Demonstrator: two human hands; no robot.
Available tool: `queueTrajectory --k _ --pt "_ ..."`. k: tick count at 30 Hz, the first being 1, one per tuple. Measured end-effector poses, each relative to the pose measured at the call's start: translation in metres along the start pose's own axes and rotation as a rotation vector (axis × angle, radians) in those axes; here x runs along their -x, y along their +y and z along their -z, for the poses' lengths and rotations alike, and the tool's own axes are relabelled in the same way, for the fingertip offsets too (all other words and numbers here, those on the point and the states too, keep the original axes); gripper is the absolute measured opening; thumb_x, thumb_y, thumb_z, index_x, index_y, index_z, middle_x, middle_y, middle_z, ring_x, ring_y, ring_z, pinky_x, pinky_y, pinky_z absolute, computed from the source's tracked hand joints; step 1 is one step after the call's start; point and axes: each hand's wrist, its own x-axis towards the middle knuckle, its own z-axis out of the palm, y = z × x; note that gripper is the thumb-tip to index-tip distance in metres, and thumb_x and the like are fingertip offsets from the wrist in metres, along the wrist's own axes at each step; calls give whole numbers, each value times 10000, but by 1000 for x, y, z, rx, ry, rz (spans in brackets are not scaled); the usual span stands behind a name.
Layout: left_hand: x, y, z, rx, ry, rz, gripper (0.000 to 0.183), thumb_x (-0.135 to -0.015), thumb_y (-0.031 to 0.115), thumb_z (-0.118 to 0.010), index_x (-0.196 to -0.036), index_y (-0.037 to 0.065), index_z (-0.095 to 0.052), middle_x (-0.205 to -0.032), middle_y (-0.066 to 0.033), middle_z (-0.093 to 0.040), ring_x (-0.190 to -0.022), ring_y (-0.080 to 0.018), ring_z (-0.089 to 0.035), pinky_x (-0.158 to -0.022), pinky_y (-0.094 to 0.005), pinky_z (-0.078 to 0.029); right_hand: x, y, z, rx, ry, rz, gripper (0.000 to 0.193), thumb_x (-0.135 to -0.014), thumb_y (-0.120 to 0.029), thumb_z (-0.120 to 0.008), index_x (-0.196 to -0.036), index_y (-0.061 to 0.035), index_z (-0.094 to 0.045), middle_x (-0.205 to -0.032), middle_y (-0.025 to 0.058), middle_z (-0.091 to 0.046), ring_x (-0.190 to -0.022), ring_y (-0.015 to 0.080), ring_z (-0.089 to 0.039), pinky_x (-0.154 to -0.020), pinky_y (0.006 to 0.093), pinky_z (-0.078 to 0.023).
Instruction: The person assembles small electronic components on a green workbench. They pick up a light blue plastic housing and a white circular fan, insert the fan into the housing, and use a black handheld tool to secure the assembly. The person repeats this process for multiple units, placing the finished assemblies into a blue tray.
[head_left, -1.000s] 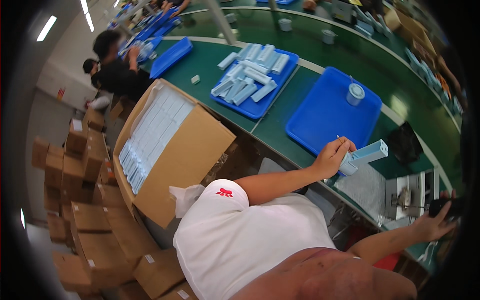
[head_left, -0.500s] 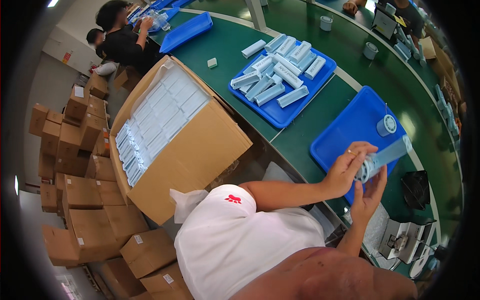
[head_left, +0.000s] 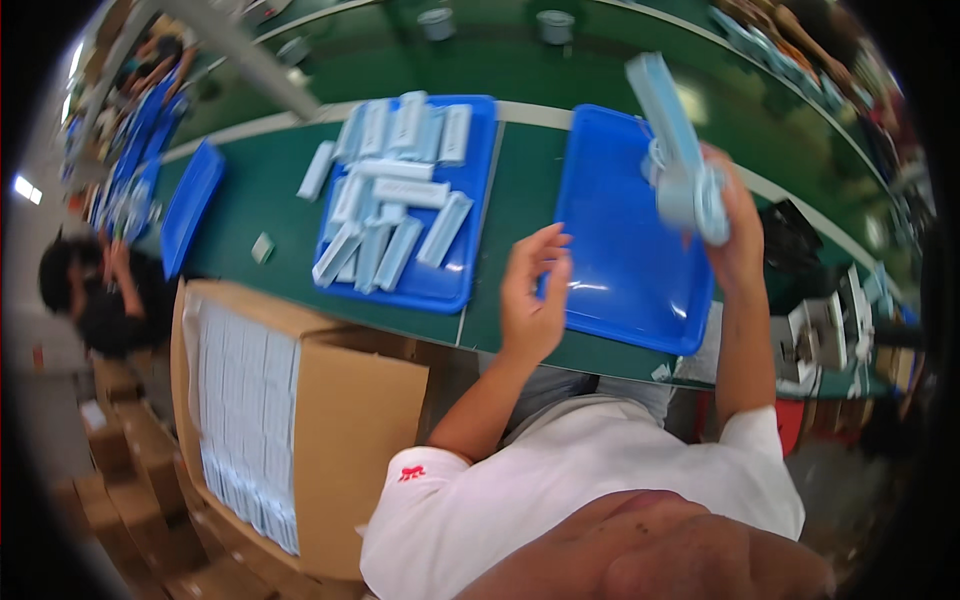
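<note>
My right hand [head_left: 738, 225] is raised over the right end of a blue tray [head_left: 625, 290]. It grips a light-blue plastic housing [head_left: 675, 125], a long handle with a round cup at its lower end; motion smears it a little. Behind the housing a small round light-blue part [head_left: 652, 160] in the tray is mostly hidden. My left hand [head_left: 535, 300] hovers beside the tray's left edge, fingers loosely bent and apart, with nothing seen in it.
Left of my hands, a second blue tray [head_left: 450, 285] bears several long light-blue housings [head_left: 398, 250]. An open carton [head_left: 360, 450] of packed light-blue pieces stands at the table's near edge. A black bag-like item [head_left: 790, 235] and a white device [head_left: 820, 325] lie right. A co-worker [head_left: 100, 300] sits far left.
My view has swung to the right. My left hand has let go of the housing and moved left, while my right hand has lifted it with its long handle pointing up and away.
</note>
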Motion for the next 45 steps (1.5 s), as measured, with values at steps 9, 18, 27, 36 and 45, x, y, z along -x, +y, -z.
queueTrajectory --k 9,18,27,36,45 --pt "-9 -25 26 -492 -173 -215 190 -900 42 -688 -1088 35 -714 -1115 -139 -664 -1012 -319 -658 -844 -373 -532 -230 56 133 307 520 -198 439 -980 -485 -654 -1195 -101 -654 -1136 56 -652 -947 152 -633 -801 302 -548" --pt "-7 -14 24 -555 -223 -54 347 -794 27 -778 -1134 66 -716 -1219 -134 -616 -1015 -291 -641 -848 -362 -538 -316 127 182 243 592 -141 492 -1021 -427 -626 -1349 -60 -618 -1243 114 -646 -1094 208 -657 -848 301 -621" --pt "-23 -18 27 -825 -192 -189 448 -832 -23 -680 -1265 88 -646 -1312 -136 -640 -1129 -366 -619 -985 -445 -503 -270 84 150 875 851 -84 523 -944 -366 -696 -1343 -33 -637 -1270 169 -666 -1215 250 -617 -968 369 -502" --pt "-81 -27 4 -1381 -261 -163 460 -887 -11 -568 -1338 65 -618 -1167 -129 -690 -1060 -372 -631 -923 -454 -537 -99 64 100 898 542 236 487 -951 -307 -724 -1343 -39 -612 -1183 144 -714 -1118 223 -677 -949 357 -521" --pt "-170 -51 -25 -1478 -325 -234 371 -916 87 -553 -1220 185 -741 -1182 -100 -733 -1070 -354 -652 -932 -452 -551 72 80 46 1160 205 425 399 -863 -169 -748 -1229 -36 -661 -1184 150 -680 -1144 354 -634 -1032 462 -491"
